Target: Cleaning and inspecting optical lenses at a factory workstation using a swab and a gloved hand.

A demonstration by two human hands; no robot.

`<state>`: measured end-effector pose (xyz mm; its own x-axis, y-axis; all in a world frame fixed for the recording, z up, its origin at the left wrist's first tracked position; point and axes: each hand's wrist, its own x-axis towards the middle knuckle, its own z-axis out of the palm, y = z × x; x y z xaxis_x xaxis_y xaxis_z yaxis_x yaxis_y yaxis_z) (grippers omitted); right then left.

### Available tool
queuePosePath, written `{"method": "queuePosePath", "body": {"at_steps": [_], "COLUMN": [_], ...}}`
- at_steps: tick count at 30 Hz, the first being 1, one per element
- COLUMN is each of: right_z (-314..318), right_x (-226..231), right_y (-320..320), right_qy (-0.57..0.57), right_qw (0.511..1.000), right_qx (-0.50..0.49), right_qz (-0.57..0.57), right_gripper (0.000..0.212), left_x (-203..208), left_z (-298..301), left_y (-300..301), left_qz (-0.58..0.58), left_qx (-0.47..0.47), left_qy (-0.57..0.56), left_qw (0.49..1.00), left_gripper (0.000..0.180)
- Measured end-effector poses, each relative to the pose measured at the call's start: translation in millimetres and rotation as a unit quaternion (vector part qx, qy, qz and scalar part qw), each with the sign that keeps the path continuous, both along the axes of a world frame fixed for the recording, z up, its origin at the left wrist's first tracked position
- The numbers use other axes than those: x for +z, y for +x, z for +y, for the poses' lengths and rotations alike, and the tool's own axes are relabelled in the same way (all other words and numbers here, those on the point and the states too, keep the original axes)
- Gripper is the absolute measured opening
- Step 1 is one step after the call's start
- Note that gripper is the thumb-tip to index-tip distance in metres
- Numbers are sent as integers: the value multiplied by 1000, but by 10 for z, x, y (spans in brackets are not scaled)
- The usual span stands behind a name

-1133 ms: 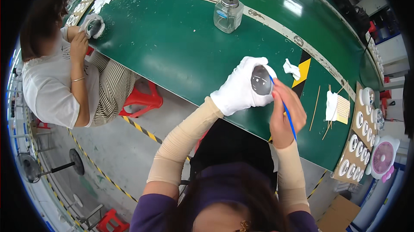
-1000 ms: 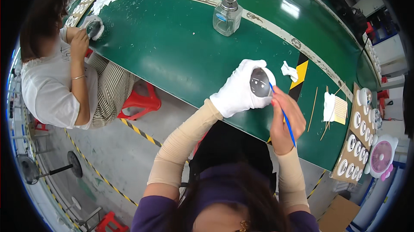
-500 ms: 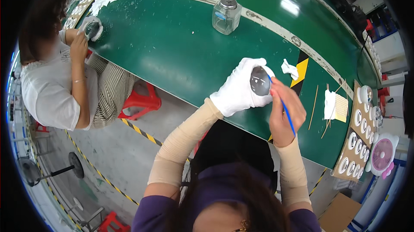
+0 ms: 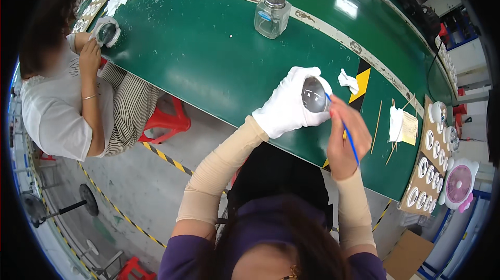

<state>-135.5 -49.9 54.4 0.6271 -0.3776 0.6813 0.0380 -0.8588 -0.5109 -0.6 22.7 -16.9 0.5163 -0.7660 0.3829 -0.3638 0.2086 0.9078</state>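
My left hand (image 4: pixel 286 97), in a white glove, is closed round a round glass lens (image 4: pixel 314 95), whose shiny dark face shows bright reflections. Bare-fingered, my right hand (image 4: pixel 348 137) grips a thin blue stick (image 4: pixel 351 142) like a pen. The stick's upper tip meets the lens near its right edge; whether it presses on the glass or the rim, I cannot tell. Both hands are above the near edge of the green table (image 4: pixel 208 61). A crumpled white cloth (image 4: pixel 348 81) lies just beyond my right hand.
A glass bottle with a metal top (image 4: pixel 272 13) stands at the back. To the right are thin wooden sticks (image 4: pixel 376 127), a yellow pad (image 4: pixel 409 127) and a board of white rings (image 4: pixel 428 170). At the left a co-worker (image 4: pixel 62 92) holds another lens (image 4: pixel 107 34).
The whole view has shifted slightly. My hands keep nearly the same pose, with the blue stick still against the right side of the lens.
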Motion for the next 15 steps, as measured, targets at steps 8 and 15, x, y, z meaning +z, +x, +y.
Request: {"method": "queuePosePath", "body": {"at_steps": [8,15], "right_z": [30,43], "right_x": [-12,-43], "right_y": [-33,-84], "right_qy": [-15,-9], "right_qw": [1000,1000], "right_qx": [-6,2], "right_qz": [14,-1], "right_gripper": [13,13], "left_x": [-53,-63], "left_z": [9,6], "left_y": [-7,-29], "left_qz": [-13,16], "left_qx": [17,8], "left_qy": [-2,-6], "left_qw": [1000,1000], "left_gripper": [85,84]}}
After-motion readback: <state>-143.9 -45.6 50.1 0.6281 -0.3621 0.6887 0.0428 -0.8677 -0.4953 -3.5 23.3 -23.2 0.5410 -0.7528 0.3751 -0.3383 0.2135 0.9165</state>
